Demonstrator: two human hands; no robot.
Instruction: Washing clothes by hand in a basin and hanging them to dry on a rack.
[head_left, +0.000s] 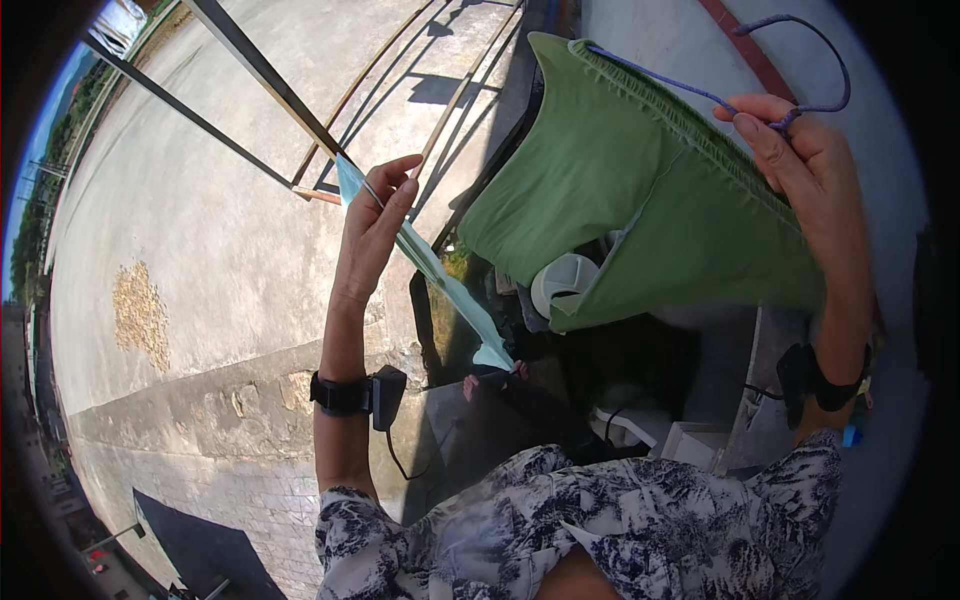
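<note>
My left hand (373, 232) is raised, with thumb and fingers closed around a thin pale line (373, 194) that crosses the fingers. A narrow turquoise cloth (457, 300) shows on both sides of that hand and slants down to the right. At upper right, my right hand (806, 169) pinches a purple cord (675, 84) near a knot, and the cord's free end loops above. The cord runs into the frayed, gathered hem of a green cloth (652, 172). This cloth spreads out below and left of the right hand, its lower edge creased and folded.
Beneath the green cloth's edge shows a round white container (564, 281). Wooden beams (259, 75) rise at upper left over a sunlit concrete surface (210, 247), where a patch of yellowish bits (140, 315) lies. A low wall (225, 397) borders it. White boxes (694, 442) stand near my body.
</note>
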